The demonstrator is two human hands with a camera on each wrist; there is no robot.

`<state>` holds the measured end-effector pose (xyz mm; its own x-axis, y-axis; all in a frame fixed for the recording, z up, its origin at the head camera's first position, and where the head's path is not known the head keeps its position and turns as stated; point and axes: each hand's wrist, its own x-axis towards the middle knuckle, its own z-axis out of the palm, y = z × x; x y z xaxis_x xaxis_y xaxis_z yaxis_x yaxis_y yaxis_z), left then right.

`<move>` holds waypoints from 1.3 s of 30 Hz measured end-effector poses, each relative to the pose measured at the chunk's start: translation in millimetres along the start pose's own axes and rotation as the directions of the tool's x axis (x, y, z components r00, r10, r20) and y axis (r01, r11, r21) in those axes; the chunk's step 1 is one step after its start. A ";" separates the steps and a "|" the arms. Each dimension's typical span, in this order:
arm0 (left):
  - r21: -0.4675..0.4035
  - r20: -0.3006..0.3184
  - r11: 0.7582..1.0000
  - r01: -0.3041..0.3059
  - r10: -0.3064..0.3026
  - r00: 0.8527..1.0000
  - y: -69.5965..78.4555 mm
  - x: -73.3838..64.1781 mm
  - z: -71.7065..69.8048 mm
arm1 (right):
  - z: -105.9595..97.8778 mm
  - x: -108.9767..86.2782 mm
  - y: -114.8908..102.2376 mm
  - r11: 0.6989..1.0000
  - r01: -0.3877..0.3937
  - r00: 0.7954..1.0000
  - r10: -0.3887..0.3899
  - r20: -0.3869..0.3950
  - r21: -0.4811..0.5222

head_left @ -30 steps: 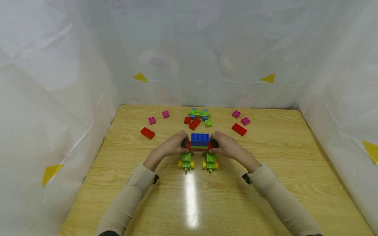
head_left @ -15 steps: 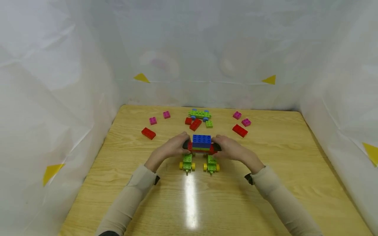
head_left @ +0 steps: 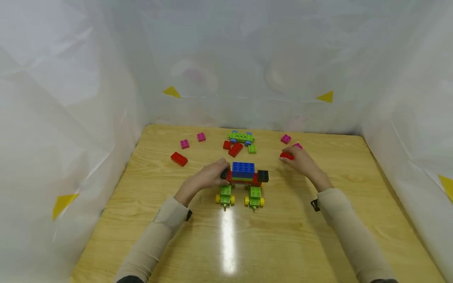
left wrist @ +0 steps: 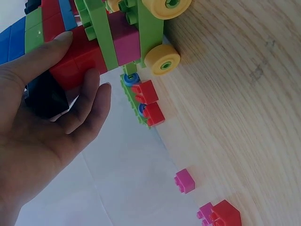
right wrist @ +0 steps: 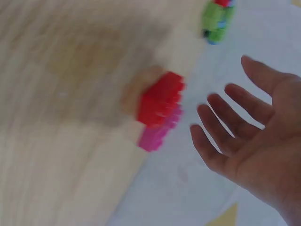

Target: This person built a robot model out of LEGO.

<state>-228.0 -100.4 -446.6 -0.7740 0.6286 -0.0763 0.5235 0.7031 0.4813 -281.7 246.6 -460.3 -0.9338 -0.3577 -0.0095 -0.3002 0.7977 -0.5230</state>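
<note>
In the middle of the table stands a toy-brick model with a blue brick point(head_left: 243, 169) on top, red bricks below and a black brick point(head_left: 263, 175) at its right end. Two green wheeled bases point(head_left: 254, 196) with yellow wheels carry it. My left hand point(head_left: 210, 175) grips the model's left end, thumb and fingers on either side of a red brick point(left wrist: 77, 63) beside a black brick point(left wrist: 46, 95). My right hand point(head_left: 305, 163) is over a loose red brick point(head_left: 287, 156) on the right. The right wrist view shows its fingers spread, apart from that brick.
Behind the model lie a green wheeled base point(head_left: 241, 137) with blue wheels, red bricks point(head_left: 235, 149) and a small green brick point(head_left: 252, 149). Pink bricks point(head_left: 185, 144) and a red brick point(head_left: 179, 158) lie at the left; another pink brick point(head_left: 286, 138) is back right. White sheeting encloses the table.
My right hand has let go of the model's right end, uncovering the black brick there, and has moved right to the loose red brick. The left hand keeps its grip.
</note>
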 end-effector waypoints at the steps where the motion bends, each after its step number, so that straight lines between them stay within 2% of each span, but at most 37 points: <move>1: 0.001 0.006 1.000 0.002 -0.002 1.000 0.2 0.2 0.0 | 4.0 2.0 6.5 0.999 -0.015 1.000 0.015 -0.019 -0.030; 6: -0.001 0.018 1.000 0.019 -0.019 1.000 1.0 1.0 1.5 | 19.0 7.7 24.8 0.984 -0.076 0.992 0.057 -0.115 -0.164; 10: 0.000 0.016 1.000 0.025 -0.025 1.000 1.5 1.1 0.5 | 23.3 12.4 29.0 0.974 -0.113 0.988 0.088 -0.130 -0.196; 14: -0.002 0.014 1.000 0.014 -0.014 1.000 2.1 0.7 0.1 | 26.9 14.4 33.5 0.971 -0.147 0.985 0.126 -0.118 -0.189; 22: -0.003 0.015 1.000 0.021 -0.021 1.000 2.2 -0.2 -0.3 | 38.9 14.3 42.0 0.978 -0.120 0.974 0.083 -0.211 -0.170; 28: -0.004 0.012 1.000 0.018 -0.018 1.000 1.6 -0.2 0.7 | 44.0 11.4 43.4 0.988 -0.111 0.972 0.087 -0.219 -0.104; 31: -0.005 0.014 1.000 0.015 -0.015 1.000 0.7 -0.1 1.7 | 42.0 10.2 37.5 0.995 -0.070 0.971 0.051 -0.234 -0.072; 33: -0.004 0.015 1.000 0.013 -0.013 1.000 0.3 -0.1 2.3 | 38.0 9.2 28.9 0.999 -0.012 0.963 -0.003 -0.268 -0.053; 36: -0.010 0.011 1.000 0.011 -0.011 1.000 0.1 -0.4 2.0 | 27.8 5.4 6.6 0.995 0.094 0.939 -0.100 -0.329 -0.034; 39: -0.010 0.005 1.000 0.008 -0.008 1.000 0.1 -0.3 1.4 | 13.8 -3.9 -26.2 0.979 0.205 0.910 -0.199 -0.364 -0.022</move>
<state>-227.2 -100.0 -447.8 -0.7765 0.6245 -0.0843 0.5135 0.7046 0.4897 -267.5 220.4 -458.3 -0.8609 -0.3069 0.4057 -0.4893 0.7181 -0.4949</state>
